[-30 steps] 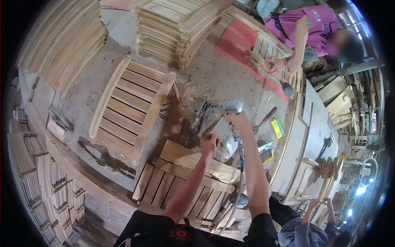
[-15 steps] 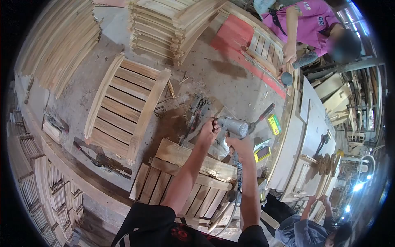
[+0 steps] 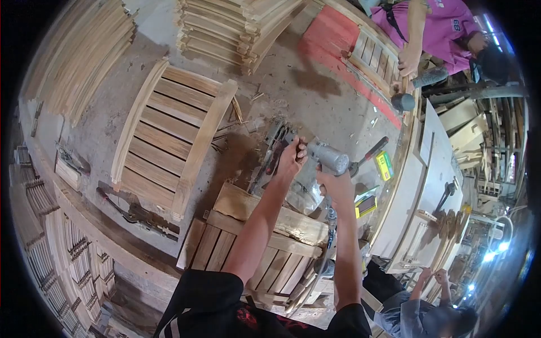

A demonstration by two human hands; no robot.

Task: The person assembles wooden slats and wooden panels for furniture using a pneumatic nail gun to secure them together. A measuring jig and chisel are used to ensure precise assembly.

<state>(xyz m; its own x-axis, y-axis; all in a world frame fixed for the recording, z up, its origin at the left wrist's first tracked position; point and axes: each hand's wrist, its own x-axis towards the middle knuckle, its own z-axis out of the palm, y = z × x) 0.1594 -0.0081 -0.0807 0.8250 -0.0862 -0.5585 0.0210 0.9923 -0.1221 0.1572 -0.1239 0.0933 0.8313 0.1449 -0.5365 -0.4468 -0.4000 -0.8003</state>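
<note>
1. The right hand (image 3: 337,188) is closed around the grip of a metal power tool (image 3: 329,158); the hose (image 3: 331,225) hangs below this hand.
2. The left hand (image 3: 291,161) has its fingers curled at the tool's nose; whether they pinch a small part, I cannot tell.
3. Clamps (image 3: 273,147) lie just beside the left hand, crowding its outer side.
4. A slatted panel (image 3: 166,132) lies well apart, left of the left hand.
5. Nearer the body than both hands are a wooden block (image 3: 267,219) and another slatted panel (image 3: 220,248).
6. Right of the right hand, two yellow boxes (image 3: 384,165) (image 3: 366,207) sit near the desk's (image 3: 324,115) wooden edge.
7. Beyond the hands, open room reaches toward the red sheet (image 3: 327,42).
</note>
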